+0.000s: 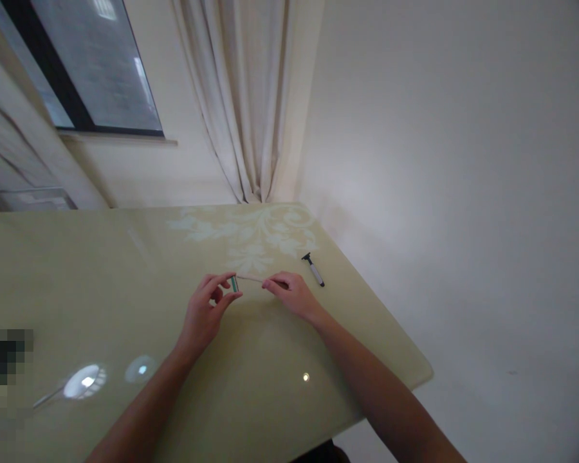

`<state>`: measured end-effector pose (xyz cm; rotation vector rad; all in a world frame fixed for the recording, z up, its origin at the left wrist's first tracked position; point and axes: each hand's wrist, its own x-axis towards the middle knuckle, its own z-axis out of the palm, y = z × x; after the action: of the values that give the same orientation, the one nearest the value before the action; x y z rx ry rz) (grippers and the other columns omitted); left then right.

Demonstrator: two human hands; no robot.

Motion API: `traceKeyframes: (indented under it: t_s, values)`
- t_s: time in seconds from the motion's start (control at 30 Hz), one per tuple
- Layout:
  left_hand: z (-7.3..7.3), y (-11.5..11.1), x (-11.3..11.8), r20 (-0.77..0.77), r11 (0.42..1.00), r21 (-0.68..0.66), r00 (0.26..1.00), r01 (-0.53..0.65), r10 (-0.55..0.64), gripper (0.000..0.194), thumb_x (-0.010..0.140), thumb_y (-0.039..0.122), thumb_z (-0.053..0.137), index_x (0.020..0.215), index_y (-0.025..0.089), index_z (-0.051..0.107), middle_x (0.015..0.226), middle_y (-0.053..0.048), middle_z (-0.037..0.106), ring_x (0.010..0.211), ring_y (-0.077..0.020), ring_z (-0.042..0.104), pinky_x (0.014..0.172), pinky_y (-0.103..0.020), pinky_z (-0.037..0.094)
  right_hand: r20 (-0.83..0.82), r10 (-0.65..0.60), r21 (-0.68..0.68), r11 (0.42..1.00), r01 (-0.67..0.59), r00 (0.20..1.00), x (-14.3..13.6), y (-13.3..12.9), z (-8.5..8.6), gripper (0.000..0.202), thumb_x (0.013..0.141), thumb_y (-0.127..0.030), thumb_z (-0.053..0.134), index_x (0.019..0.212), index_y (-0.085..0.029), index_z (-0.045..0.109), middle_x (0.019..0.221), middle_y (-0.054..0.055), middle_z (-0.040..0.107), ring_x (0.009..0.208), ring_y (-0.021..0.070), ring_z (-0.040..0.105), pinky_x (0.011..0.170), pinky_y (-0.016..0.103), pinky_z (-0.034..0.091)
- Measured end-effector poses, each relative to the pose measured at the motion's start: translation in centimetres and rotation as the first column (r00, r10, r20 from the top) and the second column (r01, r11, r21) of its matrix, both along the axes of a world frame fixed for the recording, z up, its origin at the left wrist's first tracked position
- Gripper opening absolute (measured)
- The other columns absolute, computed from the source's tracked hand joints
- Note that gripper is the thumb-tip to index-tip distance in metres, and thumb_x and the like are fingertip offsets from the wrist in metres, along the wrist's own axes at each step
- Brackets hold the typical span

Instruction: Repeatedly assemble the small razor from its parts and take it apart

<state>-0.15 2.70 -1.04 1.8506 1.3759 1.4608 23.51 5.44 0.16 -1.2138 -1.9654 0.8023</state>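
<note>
Between the thumb and fingers of my left hand is a small rectangular green-and-dark piece, pinched at its two ends; it looks like a razor cartridge. My right hand is closed on a thin, pale stick with a darker brown handle end. Its left tip points at the small piece and lies very close to it; I cannot tell whether they touch. Just beyond my right hand, a razor with a grey and black handle lies on the table.
Both hands are over a glossy pale-green table with a white floral pattern near its far corner. A white wall runs along the right. Behind the table hang curtains beside a window. A pixelated dark patch covers the lower left.
</note>
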Motion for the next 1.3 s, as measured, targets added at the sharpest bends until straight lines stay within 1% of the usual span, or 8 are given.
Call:
traceKeyframes:
  t_s: [0.1,0.23,0.4,0.53,0.67,0.97,1.1,1.3]
  values:
    - [-0.04,0.01,-0.02,0.007,1.000,-0.003,1.000,-0.004,0.004,0.038,0.085,0.043,0.075,0.118,0.024,0.073,0.092,0.001,0.060,0.064,-0.0114,0.053,0.064,-0.027,0.049,-0.006,0.031,0.001,1.000,-0.031,0.999,-0.03,-0.07,-0.03,0.036,0.101,-0.047,0.063,0.096,-0.018,0.083,0.080,0.003,0.070,0.070,0.0133,0.056,0.067,0.026,0.037]
    - [0.11,-0.06,0.05,0.015,1.000,-0.006,1.000,0.002,-0.002,0.037,0.084,0.042,0.076,0.116,0.024,0.074,0.091,0.001,0.060,0.064,-0.0113,0.052,0.063,-0.026,0.048,0.034,-0.032,0.055,0.998,0.030,0.999,-0.06,-0.24,0.19,0.037,0.101,-0.048,0.062,0.094,-0.017,0.082,0.077,0.002,0.067,0.070,0.0135,0.055,0.066,0.026,0.036]
    - [0.18,-0.15,0.17,-0.002,1.000,0.007,1.000,0.000,0.000,0.037,0.085,0.041,0.075,0.118,0.025,0.073,0.091,0.001,0.061,0.065,-0.0120,0.053,0.064,-0.027,0.048,0.053,0.019,0.074,0.997,-0.023,0.998,-0.06,-0.35,0.40,0.041,0.102,-0.051,0.059,0.090,-0.017,0.080,0.075,0.002,0.062,0.068,0.0131,0.053,0.065,0.027,0.035]
    - [0.12,-0.17,0.22,-0.010,1.000,0.024,1.000,0.006,-0.006,0.034,0.086,0.042,0.074,0.115,0.024,0.073,0.089,0.001,0.061,0.065,-0.0126,0.053,0.063,-0.027,0.047,0.068,-0.050,0.102,0.994,0.043,0.996,0.03,-0.25,0.37,0.043,0.102,-0.052,0.060,0.087,-0.017,0.080,0.075,0.002,0.061,0.070,0.0140,0.053,0.065,0.027,0.035]
    - [0.10,-0.22,0.26,-0.010,1.000,0.027,1.000,0.011,-0.011,0.035,0.087,0.041,0.075,0.118,0.025,0.073,0.089,0.001,0.060,0.066,-0.0129,0.053,0.065,-0.027,0.048,0.047,0.000,0.092,0.996,-0.004,0.999,-0.04,-0.37,0.36,0.042,0.102,-0.053,0.059,0.093,-0.018,0.080,0.076,0.002,0.062,0.069,0.0136,0.053,0.065,0.026,0.036]
    - [0.08,-0.23,0.21,-0.008,1.000,0.020,1.000,0.018,-0.018,0.034,0.086,0.040,0.075,0.117,0.025,0.074,0.089,0.002,0.060,0.065,-0.0121,0.053,0.065,-0.027,0.048,0.089,-0.019,0.121,0.993,0.008,0.996,0.09,-0.51,0.72,0.041,0.102,-0.051,0.059,0.086,-0.018,0.078,0.073,0.001,0.059,0.069,0.0140,0.054,0.065,0.027,0.035]
    - [0.15,-0.23,0.22,0.009,1.000,0.013,1.000,0.014,-0.014,0.034,0.086,0.040,0.076,0.115,0.024,0.074,0.089,0.002,0.059,0.064,-0.0116,0.052,0.064,-0.026,0.047,0.105,-0.092,0.111,0.991,0.080,0.990,0.16,-0.50,0.87,0.040,0.102,-0.049,0.061,0.084,-0.017,0.078,0.075,0.002,0.060,0.069,0.0139,0.053,0.066,0.027,0.034]
    - [0.12,-0.23,0.28,0.002,1.000,0.026,1.000,0.005,-0.005,0.035,0.085,0.040,0.076,0.116,0.024,0.074,0.088,0.002,0.059,0.065,-0.0116,0.053,0.064,-0.026,0.048,0.083,-0.030,0.114,0.993,0.021,0.996,0.06,-0.55,0.66,0.042,0.102,-0.051,0.059,0.086,-0.017,0.079,0.073,0.001,0.059,0.069,0.0132,0.052,0.066,0.026,0.034]
